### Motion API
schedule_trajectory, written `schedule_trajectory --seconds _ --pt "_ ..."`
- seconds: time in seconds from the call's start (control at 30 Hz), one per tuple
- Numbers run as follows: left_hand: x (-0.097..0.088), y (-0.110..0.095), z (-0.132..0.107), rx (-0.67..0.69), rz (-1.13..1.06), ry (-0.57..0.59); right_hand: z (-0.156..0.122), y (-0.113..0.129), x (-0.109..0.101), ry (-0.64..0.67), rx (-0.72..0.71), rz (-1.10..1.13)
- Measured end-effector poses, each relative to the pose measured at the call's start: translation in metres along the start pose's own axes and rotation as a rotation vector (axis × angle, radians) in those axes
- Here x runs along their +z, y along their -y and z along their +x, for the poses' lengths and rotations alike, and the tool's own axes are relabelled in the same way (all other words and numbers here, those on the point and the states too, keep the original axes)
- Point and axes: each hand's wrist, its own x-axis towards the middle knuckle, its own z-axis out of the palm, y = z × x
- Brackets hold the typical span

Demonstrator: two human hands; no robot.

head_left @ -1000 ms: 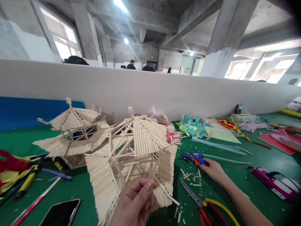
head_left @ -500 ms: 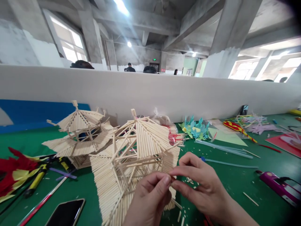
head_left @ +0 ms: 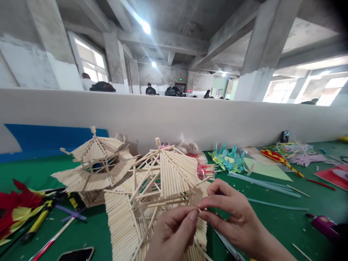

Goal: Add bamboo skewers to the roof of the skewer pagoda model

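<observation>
My two hands meet low in front of me, over the near side of the model (head_left: 178, 177). My left hand (head_left: 174, 235) is closed narrow, thumb against forefinger, on a small stick (head_left: 199, 210); the thumb and forefinger of my right hand (head_left: 233, 219) nip it from the other side. I judge the step to be handling this one piece between my fingertips, perhaps turning or adjusting it. What comes next seems to call for a light, steady pinch and a good look at its angle.

Only a short bit of the stick shows, slanting down to the right; my fingers hide the rest, so I can't tell its full length or which end leads.

The model stands upright on the counter (head_left: 274, 221), its long axis roughly vertical and its peak (head_left: 158, 142) pointing up. The right of its upper roof is covered; the left is open framing. The lower roof (head_left: 118, 224) slopes down towards me. A second model (head_left: 92, 149) stands behind, to the left.
</observation>
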Motion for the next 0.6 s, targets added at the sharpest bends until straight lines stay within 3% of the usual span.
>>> schedule_trajectory --seconds 0.27,0.6 --pt "-0.006 0.005 0.009 -0.035 -0.262 -0.036 0.014 -0.017 0.002 -0.084 -0.167 -0.173" --pt "0.003 -0.003 0.005 -0.032 -0.411 -0.056 0.019 -0.021 0.007 -0.095 -0.297 -0.412"
